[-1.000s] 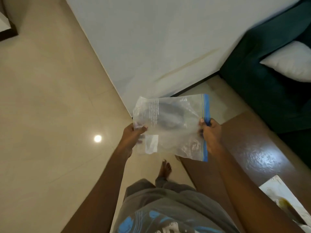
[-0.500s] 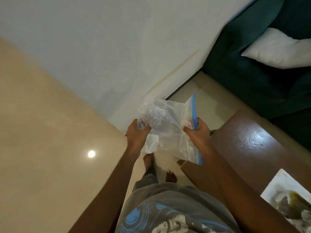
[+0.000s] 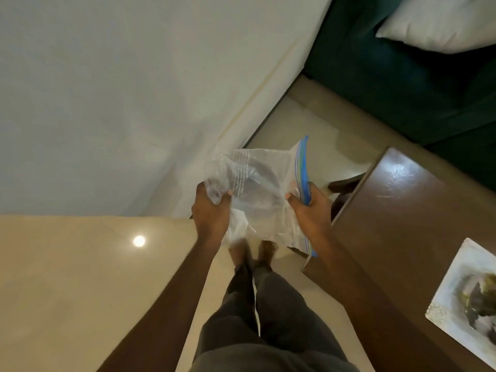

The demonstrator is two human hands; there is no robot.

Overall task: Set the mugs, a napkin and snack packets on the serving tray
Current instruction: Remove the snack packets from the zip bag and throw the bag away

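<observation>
Bag (image 3: 264,181) of clear plastic is gripped by left hand (image 3: 210,214) and right hand (image 3: 312,212).

The person wears loose, creased dark grey trousers (image 3: 279,312), with the cloth bunching at the ankles. The feet (image 3: 239,253) below the hems are bare. The forearms (image 3: 171,291) are bare all the way to the left hand (image 3: 210,213) and the right hand (image 3: 311,210).

From here I count one clear zip bag (image 3: 257,183), two hands, the left hand (image 3: 210,210) and the right hand (image 3: 311,210), and two bare feet (image 3: 267,249). One brown table (image 3: 402,210) carries one white printed tray (image 3: 467,299) at its right edge. One green sofa (image 3: 389,89) holds one white pillow (image 3: 442,20).
</observation>
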